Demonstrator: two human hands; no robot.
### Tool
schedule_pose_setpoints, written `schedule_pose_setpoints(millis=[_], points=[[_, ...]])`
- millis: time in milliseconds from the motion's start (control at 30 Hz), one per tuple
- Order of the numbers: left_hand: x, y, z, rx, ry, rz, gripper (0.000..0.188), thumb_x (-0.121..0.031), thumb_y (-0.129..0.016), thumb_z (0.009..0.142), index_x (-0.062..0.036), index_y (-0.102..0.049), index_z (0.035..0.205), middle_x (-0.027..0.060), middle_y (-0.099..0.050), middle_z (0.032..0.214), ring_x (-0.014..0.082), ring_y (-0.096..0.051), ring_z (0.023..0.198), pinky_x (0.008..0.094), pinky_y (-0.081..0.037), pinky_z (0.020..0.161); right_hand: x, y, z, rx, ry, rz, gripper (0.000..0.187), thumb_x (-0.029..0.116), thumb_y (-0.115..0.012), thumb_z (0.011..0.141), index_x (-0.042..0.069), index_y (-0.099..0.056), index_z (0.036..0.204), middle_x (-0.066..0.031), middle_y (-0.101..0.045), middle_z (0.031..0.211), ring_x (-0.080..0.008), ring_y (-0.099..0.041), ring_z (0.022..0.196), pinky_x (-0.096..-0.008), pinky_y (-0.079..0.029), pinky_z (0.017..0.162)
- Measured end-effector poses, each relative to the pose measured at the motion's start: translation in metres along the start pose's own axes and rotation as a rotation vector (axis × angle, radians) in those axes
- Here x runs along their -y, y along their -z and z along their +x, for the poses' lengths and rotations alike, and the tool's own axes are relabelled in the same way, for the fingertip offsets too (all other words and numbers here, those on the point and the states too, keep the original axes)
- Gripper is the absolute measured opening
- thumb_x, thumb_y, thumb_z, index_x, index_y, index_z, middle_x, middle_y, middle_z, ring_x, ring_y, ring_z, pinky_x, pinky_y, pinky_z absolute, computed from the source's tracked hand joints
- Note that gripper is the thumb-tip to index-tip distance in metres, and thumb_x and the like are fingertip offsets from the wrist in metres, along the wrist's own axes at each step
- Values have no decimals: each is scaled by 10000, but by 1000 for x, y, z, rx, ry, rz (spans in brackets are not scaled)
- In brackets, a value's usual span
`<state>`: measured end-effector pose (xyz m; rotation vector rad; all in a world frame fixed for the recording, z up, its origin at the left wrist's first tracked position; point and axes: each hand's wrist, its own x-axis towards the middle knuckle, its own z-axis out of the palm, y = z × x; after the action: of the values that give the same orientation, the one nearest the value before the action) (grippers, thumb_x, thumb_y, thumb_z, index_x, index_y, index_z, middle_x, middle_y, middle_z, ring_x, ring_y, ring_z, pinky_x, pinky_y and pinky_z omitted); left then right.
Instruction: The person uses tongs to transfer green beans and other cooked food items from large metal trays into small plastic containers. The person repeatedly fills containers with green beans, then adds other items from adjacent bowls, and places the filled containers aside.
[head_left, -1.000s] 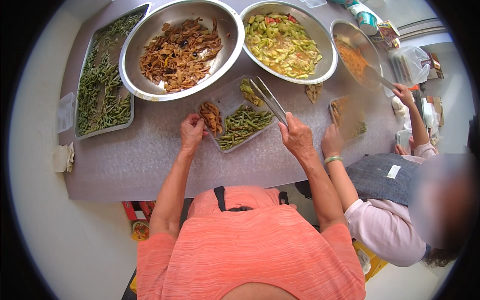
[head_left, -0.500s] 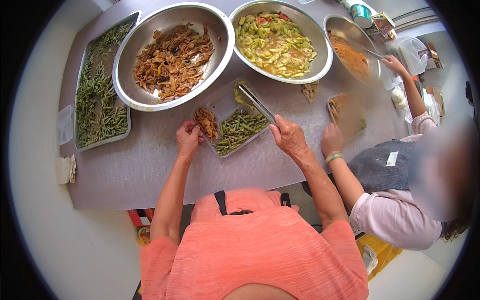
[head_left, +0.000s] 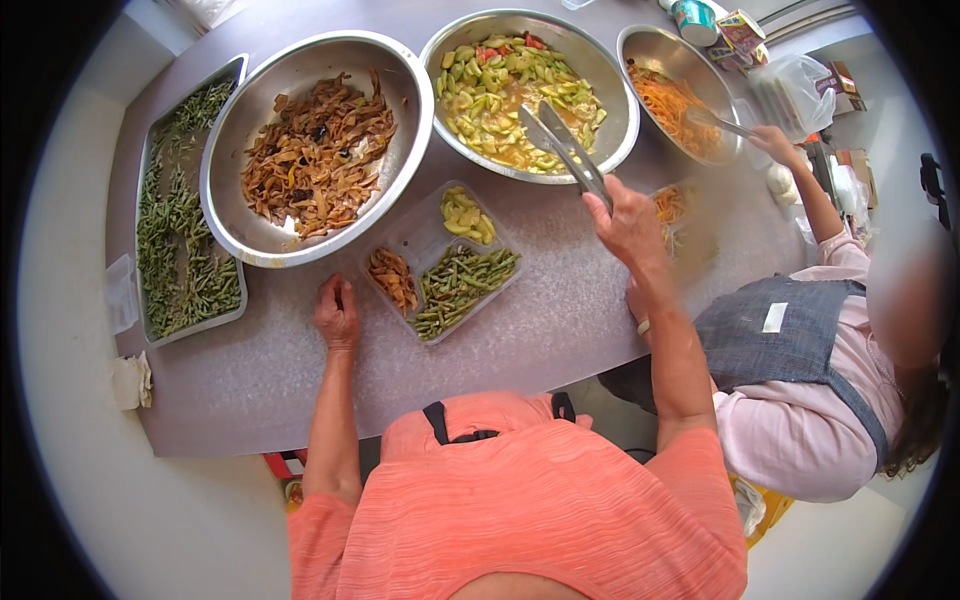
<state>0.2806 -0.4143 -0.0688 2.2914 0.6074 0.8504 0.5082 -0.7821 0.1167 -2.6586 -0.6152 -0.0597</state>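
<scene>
My right hand grips metal tongs, whose parted tips hang over the near side of a steel bowl of cooked green squash slices with red bits. On the table, my left hand rests with fingers loosely curled and nothing visible in them. Just right of it, apart from the hand, lies a clear divided container. Cut green beans fill one compartment, brown sliced food another, and some squash sits in a far one.
A large steel bowl of brown slices stands at the left, beside a tray of green beans. At right, a co-worker's hand holds a utensil over a bowl of orange shreds. Another container is partly blurred.
My right hand has carried the tongs from the container to the squash bowl, leaving squash in the container. My left hand has let go of the container's edge. The view has shifted.
</scene>
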Motion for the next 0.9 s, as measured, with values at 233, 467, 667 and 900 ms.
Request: schedule_pose_setpoints(millis=[233, 467, 667, 900], points=[[-7, 0, 2, 31, 68, -19, 231, -222, -603, 915, -45, -632, 1060, 128, -664, 904, 275, -648, 790, 366, -511, 707, -10, 3, 78, 290, -165, -334, 311, 302, -609, 871, 9, -663, 961, -227, -670, 903, -395, -648, 895, -472, -514, 799], [-12, 3, 3, 3, 2, 3, 226, -216, -604, 917, -47, -629, 1065, 116, -661, 904, 252, -641, 773, 345, -511, 689, -28, 8, 66, 86, -118, 55, 272, 267, -600, 862, 31, -685, 967, -241, -661, 842, -388, -654, 835, -438, -504, 736], [-12, 3, 3, 14, 15, 0, 227, -211, -602, 918, -41, -628, 1065, 124, -659, 935, 263, -646, 805, 352, -512, 698, -14, 7, 44, -13, -116, 292, 267, 264, -616, 856, 23, -675, 955, -235, -637, 750, -370, -656, 749, -419, -492, 681], [-10, 3, 2, 17, 2, -19, 217, -199, -604, 913, -35, -632, 1053, 129, -658, 940, 281, -641, 817, 363, -512, 723, -15, 0, 39, -23, -65, 186, 216, 221, -600, 863, 12, -653, 879, -245, -615, 730, -412, -627, 730, -447, -484, 647]])
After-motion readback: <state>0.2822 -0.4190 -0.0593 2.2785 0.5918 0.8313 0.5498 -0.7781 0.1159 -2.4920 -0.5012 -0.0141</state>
